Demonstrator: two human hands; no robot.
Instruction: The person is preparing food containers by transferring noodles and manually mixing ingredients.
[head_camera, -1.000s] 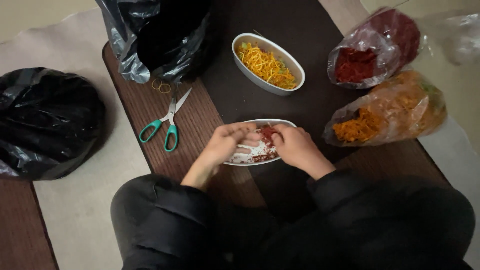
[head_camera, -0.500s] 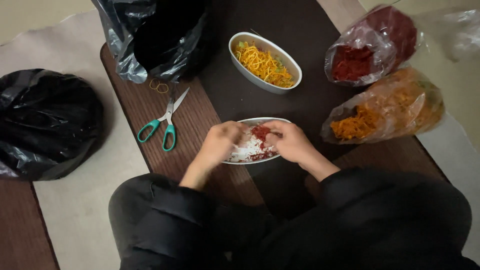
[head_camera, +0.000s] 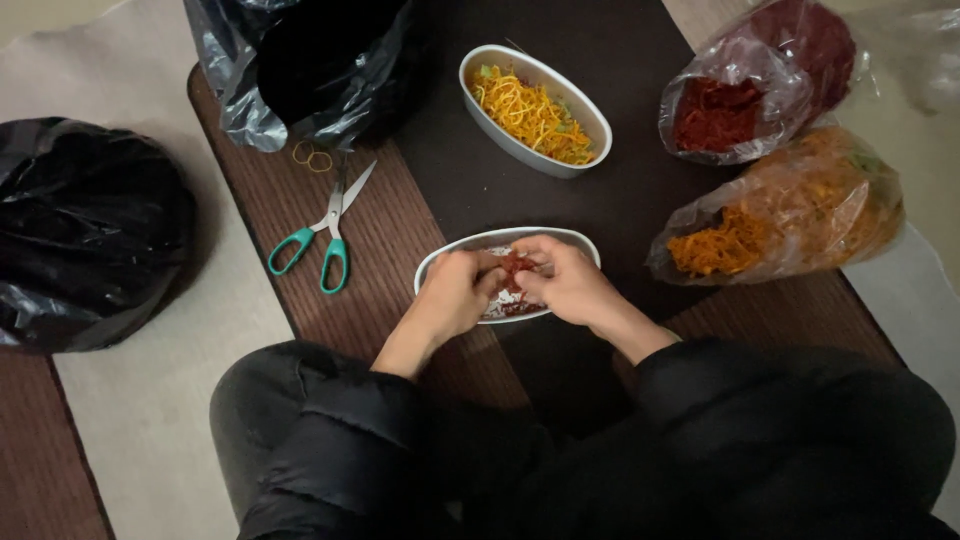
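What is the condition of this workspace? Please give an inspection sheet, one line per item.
Surface: dark brown table, ribbed mats.
Job's things: near oval dish with red shreds on white filling.
Clutter: far dish of yellow shreds; scissors; rubber bands; bags of red and orange shreds; black bags.
Grippers: left hand and right hand pinch the red shreds together.
Cables: nothing seen.
Surroundings: another black bag on pale floor.

Both hands (head_camera: 515, 285) have closed tighter around the red shreds (head_camera: 515, 268)
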